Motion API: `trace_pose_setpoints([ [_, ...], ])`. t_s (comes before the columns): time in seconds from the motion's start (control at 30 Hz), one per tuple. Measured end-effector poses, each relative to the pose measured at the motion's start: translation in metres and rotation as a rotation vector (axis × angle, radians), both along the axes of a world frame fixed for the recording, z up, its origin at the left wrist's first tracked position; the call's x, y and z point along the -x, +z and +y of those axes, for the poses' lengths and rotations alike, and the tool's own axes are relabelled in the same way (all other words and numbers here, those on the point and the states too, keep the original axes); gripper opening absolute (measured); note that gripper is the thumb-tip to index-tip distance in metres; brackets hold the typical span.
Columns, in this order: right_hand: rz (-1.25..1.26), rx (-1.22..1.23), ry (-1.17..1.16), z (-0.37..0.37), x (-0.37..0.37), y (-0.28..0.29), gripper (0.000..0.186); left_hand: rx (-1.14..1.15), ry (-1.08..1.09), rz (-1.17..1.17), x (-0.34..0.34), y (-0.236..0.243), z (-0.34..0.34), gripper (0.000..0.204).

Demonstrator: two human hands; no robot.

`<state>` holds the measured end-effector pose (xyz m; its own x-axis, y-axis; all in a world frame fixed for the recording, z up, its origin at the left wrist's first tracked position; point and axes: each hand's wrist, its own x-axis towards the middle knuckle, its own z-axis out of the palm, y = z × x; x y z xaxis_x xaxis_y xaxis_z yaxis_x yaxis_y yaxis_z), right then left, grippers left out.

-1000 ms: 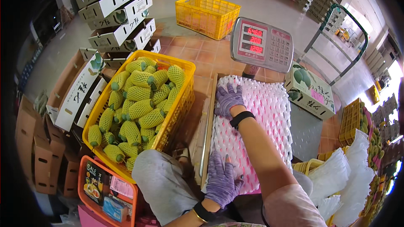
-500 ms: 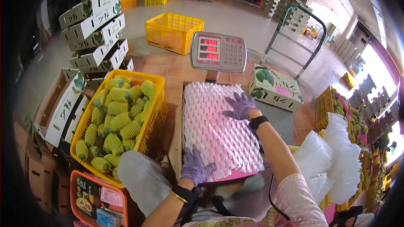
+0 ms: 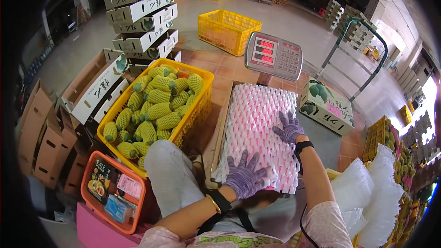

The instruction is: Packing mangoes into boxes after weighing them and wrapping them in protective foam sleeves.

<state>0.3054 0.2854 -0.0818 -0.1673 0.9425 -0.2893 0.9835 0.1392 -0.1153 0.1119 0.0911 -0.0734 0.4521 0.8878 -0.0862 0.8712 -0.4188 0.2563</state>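
Note:
A white foam net sheet (image 3: 257, 115) lies over a pink layer that shows through its slits, on top of a carton whose wooden-coloured edge (image 3: 223, 133) shows at the left. My left hand (image 3: 243, 177), in a purple knitted glove, rests on the sheet's near part with fingers spread. Farther up by the right side, my right hand (image 3: 290, 129), gloved alike, lies flat with fingers apart. Neither hand grips anything. What lies under the sheet is hidden. Just beyond stands a scale display (image 3: 274, 57) with lit red digits.
To the left, a yellow crate (image 3: 207, 80) holds many mangoes (image 3: 161, 96) in yellow-green foam sleeves. Behind it rise stacked white cartons (image 3: 142, 11). An orange basket (image 3: 87, 174) sits near left. At right are a closed carton (image 3: 326, 108), a trolley handle (image 3: 356, 20) and white foam sleeves (image 3: 351, 183).
My left hand has moved from the sheet's near left corner toward its near middle, fingers now wider apart. Less pink shows along the near edge. The view has swung left, and the display digits differ.

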Motion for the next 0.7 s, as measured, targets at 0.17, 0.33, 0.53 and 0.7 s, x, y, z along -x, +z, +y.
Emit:
trace_pose_setpoints([
  [0.17,-0.008,0.023,0.035,0.001,0.002,0.004,0.080,0.025,-0.126,0.080,0.014,-0.010,-0.002,0.052],
  [0.33,-0.071,-0.252,0.143,-0.031,0.008,0.037,0.075,0.075,-0.110,0.003,0.016,-0.016,-0.002,0.053],
  [0.53,0.044,-0.054,0.260,-0.139,-0.014,0.037,0.074,0.305,-0.045,-0.245,0.025,0.008,0.004,0.054],
  [0.7,0.208,-0.440,0.272,-0.141,-0.036,0.001,0.055,-0.153,0.214,-0.951,0.112,0.028,0.003,0.042],
])
